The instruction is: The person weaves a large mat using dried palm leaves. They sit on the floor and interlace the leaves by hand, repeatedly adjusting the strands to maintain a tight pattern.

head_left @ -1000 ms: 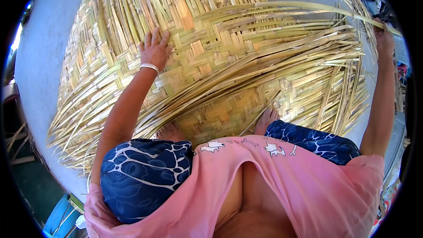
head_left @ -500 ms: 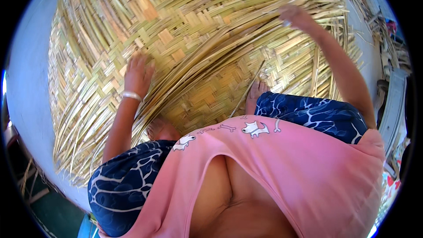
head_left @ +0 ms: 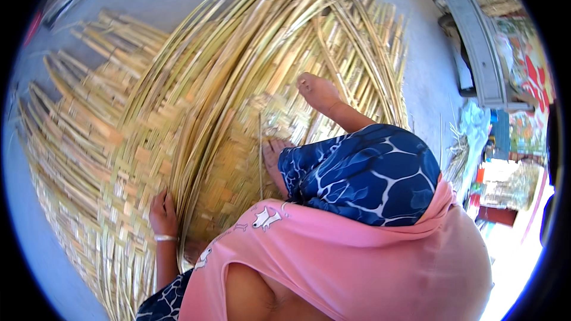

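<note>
Weaving workspace, home or workshop unclear: smooth floor point(head_left: 427, 62), part-woven mat point(head_left: 138, 163), loose strips point(head_left: 238, 32), grey furniture point(head_left: 480, 44).

I can count two hands over there, one left hand point(head_left: 163, 215) and one right hand point(head_left: 319, 93), plus one pale bracelet point(head_left: 166, 238), one bare foot point(head_left: 272, 159) in plain view, one woven mat point(head_left: 135, 163), one pink shirt point(head_left: 357, 255) bearing two white animal figures point(head_left: 266, 219), and strips point(head_left: 208, 77) too many to number.

A woven mat point(head_left: 132, 160) is touched by the left hand point(head_left: 163, 215) — beside loose strips point(head_left: 205, 107) — while the right hand point(head_left: 320, 93) is seen curled over it.
</note>
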Demonstrator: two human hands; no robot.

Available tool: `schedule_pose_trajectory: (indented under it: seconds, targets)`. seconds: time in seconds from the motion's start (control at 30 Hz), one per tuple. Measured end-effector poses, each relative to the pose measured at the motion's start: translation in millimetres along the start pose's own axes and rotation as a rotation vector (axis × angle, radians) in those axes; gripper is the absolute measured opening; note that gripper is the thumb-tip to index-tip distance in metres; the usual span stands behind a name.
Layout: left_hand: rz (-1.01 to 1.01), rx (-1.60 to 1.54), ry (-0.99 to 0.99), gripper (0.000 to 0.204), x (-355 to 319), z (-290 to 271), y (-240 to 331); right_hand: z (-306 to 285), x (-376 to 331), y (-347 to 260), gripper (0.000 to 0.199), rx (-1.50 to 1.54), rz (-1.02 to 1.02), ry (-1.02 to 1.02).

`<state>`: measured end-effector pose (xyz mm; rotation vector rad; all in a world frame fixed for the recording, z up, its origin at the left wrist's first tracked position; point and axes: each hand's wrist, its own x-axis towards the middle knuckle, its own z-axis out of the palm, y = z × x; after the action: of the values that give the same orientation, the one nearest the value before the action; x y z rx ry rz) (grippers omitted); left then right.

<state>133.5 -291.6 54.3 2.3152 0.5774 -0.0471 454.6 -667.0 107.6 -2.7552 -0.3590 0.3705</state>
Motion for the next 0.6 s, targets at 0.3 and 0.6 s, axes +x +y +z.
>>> schedule_pose_trajectory:
  seconds: [0.3, 0.6]
  targets:
    - [0.018, -0.072, -0.228, 0.027, 12.3, -51.0, 12.9, -15.1, -25.6, 123.0, 0.033, -0.282, 0.321, 0.205]
    - [0.347, 0.175, -0.372, 0.024, 52.2, -101.0, 121.5, -11.0, -20.0, 173.3, 0.045, 0.143, 0.420, 0.026]
